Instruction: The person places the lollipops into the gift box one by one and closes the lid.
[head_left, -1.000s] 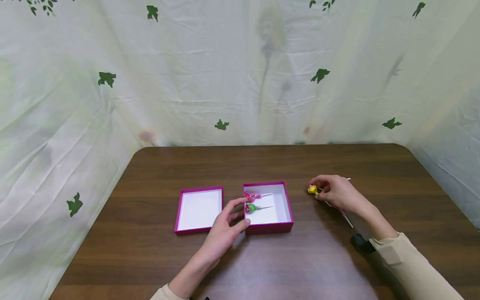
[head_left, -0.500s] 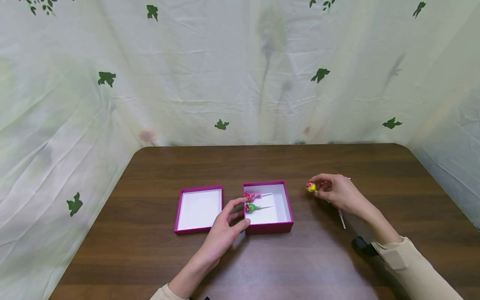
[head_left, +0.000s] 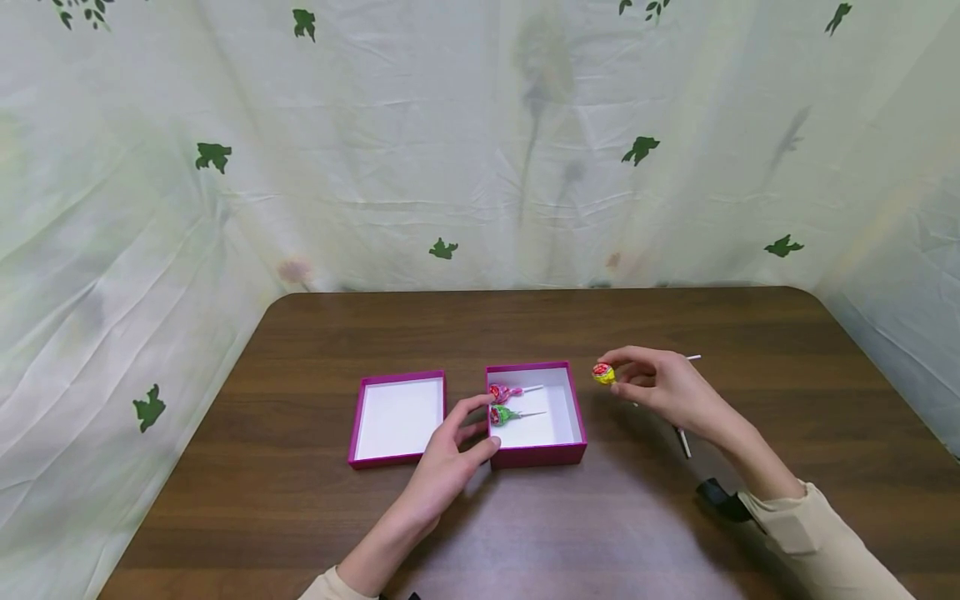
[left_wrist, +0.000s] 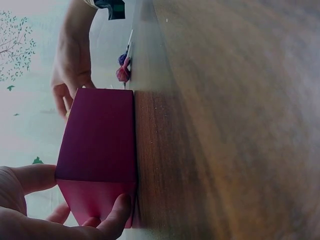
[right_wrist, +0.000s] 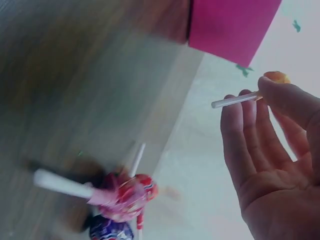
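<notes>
My right hand [head_left: 663,385] pinches a yellow-and-red wrapped lollipop [head_left: 603,373] by thumb and fingertips, in the air just right of the box. In the right wrist view, the lollipop's white stick [right_wrist: 235,101] points away from the thumb. The magenta box [head_left: 537,457] stands with its white inside facing up. Inside, along its left wall, lie a pink lollipop [head_left: 504,392] and a green lollipop [head_left: 502,415], sticks pointing right. My left hand [head_left: 447,462] rests against the box's left side with spread fingers, one at the rim, thumb by the near left corner.
Left of the box lies its magenta lid [head_left: 397,419], white inside up. Under my right hand are more lollipops, mostly hidden in the head view: a pink one [right_wrist: 122,197], a purple-blue one [right_wrist: 111,229] and a red one [right_wrist: 148,186]. A printed curtain hangs behind the table.
My right hand has lifted the yellow-and-red lollipop off the table and carried it left towards the box. Sticks of the lollipops left behind show more. My left hand has stayed in place.
</notes>
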